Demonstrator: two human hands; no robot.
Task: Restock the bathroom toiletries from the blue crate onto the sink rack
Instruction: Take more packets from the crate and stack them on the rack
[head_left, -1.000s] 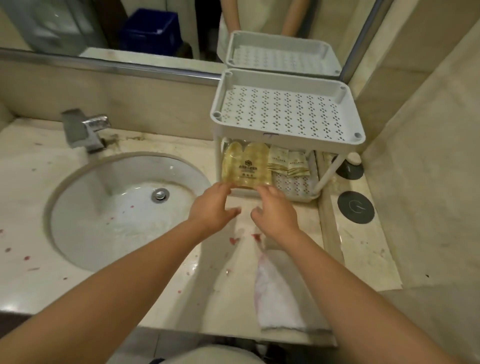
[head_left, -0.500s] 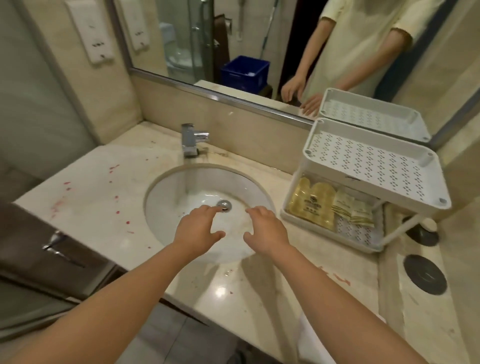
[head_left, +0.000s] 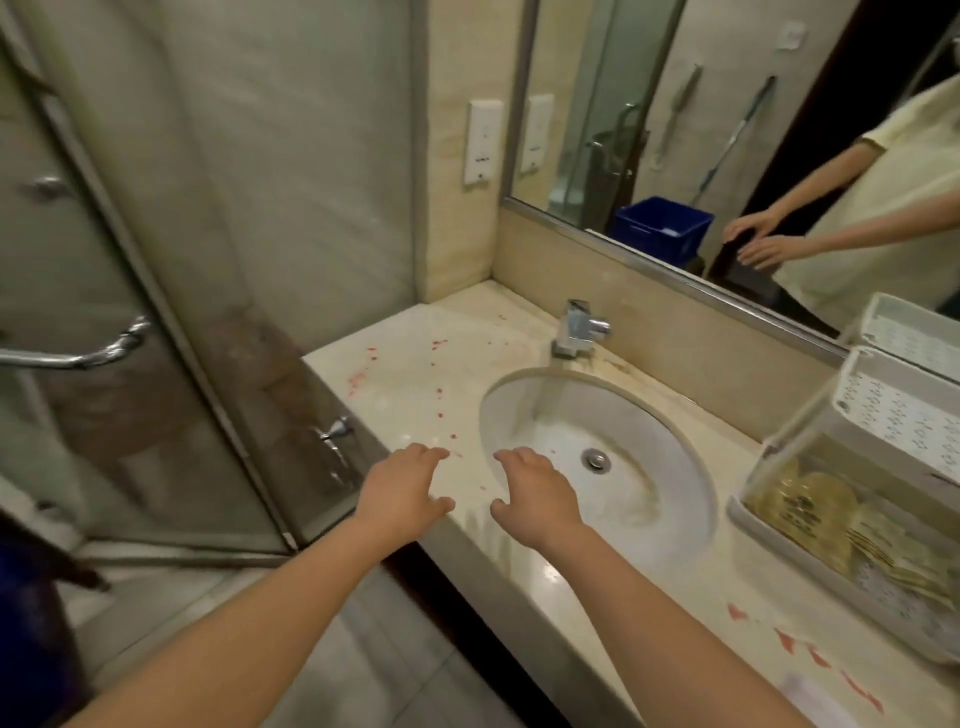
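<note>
The white two-tier sink rack (head_left: 852, 410) stands on the counter at the far right, its top tier bare. Yellow toiletry packets (head_left: 810, 506) and small sachets (head_left: 904, 571) lie on its lower tier. My left hand (head_left: 402, 491) hovers over the counter's front edge, fingers spread and holding nothing. My right hand (head_left: 537, 496) hovers over the basin's left rim, also empty. The blue crate (head_left: 662, 226) shows as a reflection in the mirror; a dark blue shape (head_left: 21, 623) sits at the lower left edge.
A round basin (head_left: 639, 499) with a chrome tap (head_left: 579, 327) is set in the marble counter (head_left: 415, 374), which carries red specks. A glass shower door (head_left: 130, 291) with a metal handle stands at left. The mirror (head_left: 727, 130) reflects a person in pale yellow.
The view has swung left, away from the rack. Both hands have drawn back from the rack's lower tier and moved left across the basin, staying empty.
</note>
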